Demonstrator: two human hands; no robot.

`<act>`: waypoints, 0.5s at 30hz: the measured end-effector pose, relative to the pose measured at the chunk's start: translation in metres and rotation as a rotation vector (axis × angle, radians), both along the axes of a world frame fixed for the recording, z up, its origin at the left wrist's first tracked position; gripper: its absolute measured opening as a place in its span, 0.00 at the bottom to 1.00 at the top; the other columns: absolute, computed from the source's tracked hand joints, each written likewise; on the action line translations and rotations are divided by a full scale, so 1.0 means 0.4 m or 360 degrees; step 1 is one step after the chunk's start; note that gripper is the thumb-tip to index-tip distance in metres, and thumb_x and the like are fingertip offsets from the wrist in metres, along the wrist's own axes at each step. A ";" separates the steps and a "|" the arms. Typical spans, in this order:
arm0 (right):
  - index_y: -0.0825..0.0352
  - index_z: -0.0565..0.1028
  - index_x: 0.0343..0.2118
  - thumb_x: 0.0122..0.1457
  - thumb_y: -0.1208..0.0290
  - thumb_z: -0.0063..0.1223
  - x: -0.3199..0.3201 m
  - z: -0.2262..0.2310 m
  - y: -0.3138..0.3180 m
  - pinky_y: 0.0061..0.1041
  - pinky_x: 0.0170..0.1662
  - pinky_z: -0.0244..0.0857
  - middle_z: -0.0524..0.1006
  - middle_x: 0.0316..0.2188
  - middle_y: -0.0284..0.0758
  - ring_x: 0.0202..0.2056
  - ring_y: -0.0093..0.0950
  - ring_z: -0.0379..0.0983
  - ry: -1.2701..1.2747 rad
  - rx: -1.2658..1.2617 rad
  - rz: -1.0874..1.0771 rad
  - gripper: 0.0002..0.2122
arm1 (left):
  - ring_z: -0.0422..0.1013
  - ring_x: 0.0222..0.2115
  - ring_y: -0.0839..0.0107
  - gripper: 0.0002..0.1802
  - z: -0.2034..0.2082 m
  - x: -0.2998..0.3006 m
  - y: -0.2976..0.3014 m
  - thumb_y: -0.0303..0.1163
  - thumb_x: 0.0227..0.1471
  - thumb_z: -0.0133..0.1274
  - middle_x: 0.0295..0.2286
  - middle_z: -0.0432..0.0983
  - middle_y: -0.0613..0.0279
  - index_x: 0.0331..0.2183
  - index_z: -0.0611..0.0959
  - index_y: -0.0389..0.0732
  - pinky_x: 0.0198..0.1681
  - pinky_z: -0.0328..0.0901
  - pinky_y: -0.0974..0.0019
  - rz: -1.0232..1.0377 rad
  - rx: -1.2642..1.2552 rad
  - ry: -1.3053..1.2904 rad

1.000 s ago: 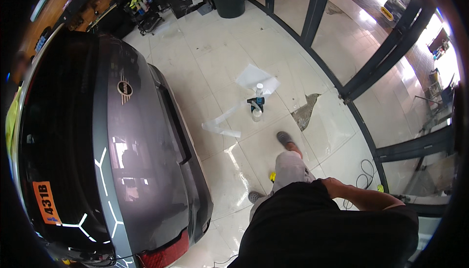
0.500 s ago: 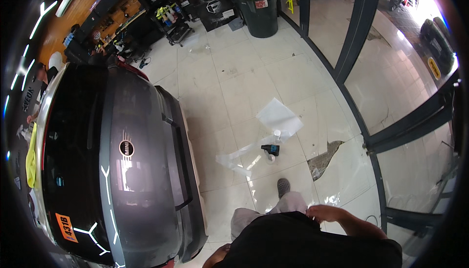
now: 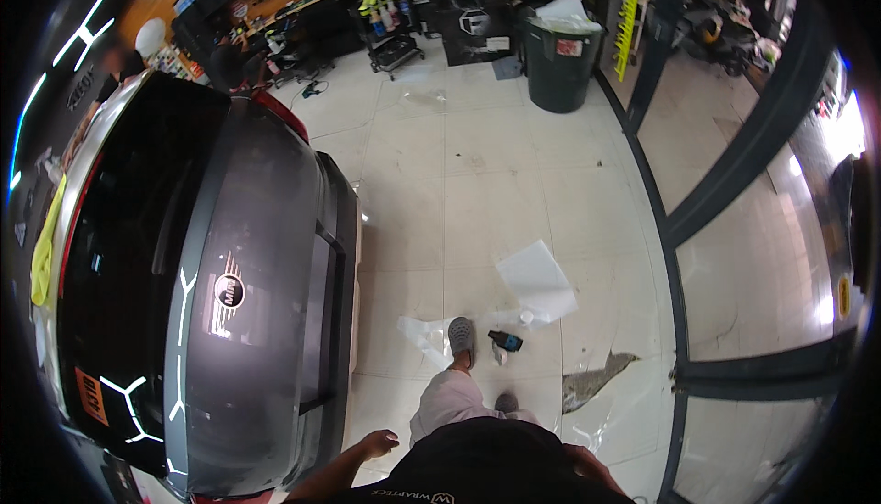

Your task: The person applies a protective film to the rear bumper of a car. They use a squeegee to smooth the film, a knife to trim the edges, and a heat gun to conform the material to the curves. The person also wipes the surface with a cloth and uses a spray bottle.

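Observation:
My left hand (image 3: 377, 444) hangs low beside my left hip, between my body and the rear of a grey car (image 3: 266, 302). Its fingers are curled in, touching nothing, and I see no object in them. My right hand (image 3: 580, 456) is close against my right side; its fingers are hidden. On the floor ahead of my feet lie a black and blue bottle (image 3: 506, 341) and a small white roll-like item (image 3: 500, 354). Beyond them is a white sheet (image 3: 540, 281), with a strip of clear film (image 3: 424, 335) by my left shoe (image 3: 462, 334).
A broken floor tile (image 3: 596, 382) lies to the right, near a dark-framed glass door (image 3: 679, 320). At the back stand a dark green bin (image 3: 560, 68) and a bottle cart (image 3: 390, 36). Another person (image 3: 119, 68) is beyond the car, and a yellow cloth (image 3: 44, 247) hangs on it.
I have stepped forward; my left foot is now out in front, beside the film. My left hand has come further into view, while my right hand has dropped from my waist to my side.

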State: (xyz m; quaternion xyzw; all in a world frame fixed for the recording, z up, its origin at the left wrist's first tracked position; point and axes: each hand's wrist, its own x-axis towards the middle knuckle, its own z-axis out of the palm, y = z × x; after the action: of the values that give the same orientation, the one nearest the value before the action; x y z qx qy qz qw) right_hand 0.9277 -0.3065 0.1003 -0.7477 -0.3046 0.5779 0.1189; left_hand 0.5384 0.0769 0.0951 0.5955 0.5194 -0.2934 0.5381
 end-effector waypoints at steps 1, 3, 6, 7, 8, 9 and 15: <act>0.65 0.72 0.48 0.55 0.66 0.49 0.029 -0.009 0.029 0.35 0.51 0.63 0.75 0.44 0.45 0.49 0.40 0.71 0.0104 0.0128 -0.0176 0.17 | 0.75 0.30 0.67 0.21 -0.027 0.022 0.039 0.41 0.51 0.56 0.33 0.79 0.53 0.44 0.78 0.40 0.36 0.68 0.63 -0.0057 0.0007 -0.0008; 0.65 0.72 0.48 0.55 0.66 0.49 0.111 -0.005 0.119 0.36 0.51 0.63 0.75 0.44 0.45 0.49 0.41 0.70 -0.0017 0.0010 -0.0063 0.17 | 0.75 0.30 0.67 0.21 -0.089 0.057 0.120 0.42 0.51 0.56 0.33 0.79 0.53 0.44 0.78 0.40 0.35 0.68 0.63 -0.0144 0.0024 -0.0020; 0.66 0.73 0.47 0.55 0.65 0.49 0.215 0.069 0.356 0.37 0.51 0.63 0.74 0.45 0.46 0.49 0.42 0.70 -0.0230 -0.0110 0.0065 0.17 | 0.75 0.31 0.67 0.19 -0.179 0.125 0.256 0.41 0.49 0.56 0.32 0.79 0.54 0.41 0.81 0.41 0.37 0.68 0.62 -0.0087 0.0043 -0.0166; 0.66 0.73 0.47 0.55 0.64 0.48 0.241 0.088 0.434 0.38 0.51 0.63 0.74 0.45 0.46 0.49 0.43 0.70 -0.0294 -0.0146 0.0076 0.17 | 0.75 0.32 0.66 0.18 -0.197 0.155 0.333 0.41 0.49 0.56 0.32 0.79 0.54 0.40 0.81 0.41 0.37 0.68 0.63 -0.0066 0.0027 -0.0221; 0.67 0.73 0.45 0.55 0.63 0.49 0.265 0.015 0.447 0.37 0.50 0.63 0.74 0.44 0.47 0.47 0.43 0.71 -0.0497 0.0060 -0.0132 0.17 | 0.75 0.33 0.65 0.17 -0.204 0.194 0.424 0.40 0.49 0.55 0.32 0.79 0.54 0.39 0.81 0.41 0.37 0.68 0.63 -0.0280 0.0105 -0.0325; 0.63 0.72 0.49 0.56 0.65 0.45 0.307 0.063 0.545 0.40 0.49 0.65 0.74 0.45 0.46 0.46 0.45 0.71 -0.0706 -0.0102 0.0314 0.18 | 0.74 0.34 0.65 0.16 -0.204 0.208 0.480 0.39 0.49 0.55 0.31 0.79 0.54 0.39 0.81 0.41 0.37 0.68 0.63 -0.0454 0.0178 -0.0407; 0.68 0.73 0.44 0.55 0.70 0.48 0.598 0.373 1.061 0.32 0.35 0.70 0.78 0.33 0.46 0.31 0.35 0.77 -0.1020 0.0817 -0.0484 0.14 | 0.73 0.40 0.58 0.16 -0.153 0.361 0.874 0.42 0.50 0.51 0.36 0.78 0.54 0.35 0.82 0.41 0.44 0.66 0.60 -0.0127 0.0354 -0.0024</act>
State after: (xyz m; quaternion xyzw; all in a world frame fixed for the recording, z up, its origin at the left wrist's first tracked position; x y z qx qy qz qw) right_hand 1.1668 0.1179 0.2496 -0.8718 -0.3462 0.1982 0.2842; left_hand 0.6828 0.4265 0.0339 0.6739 0.5205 -0.2506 0.4605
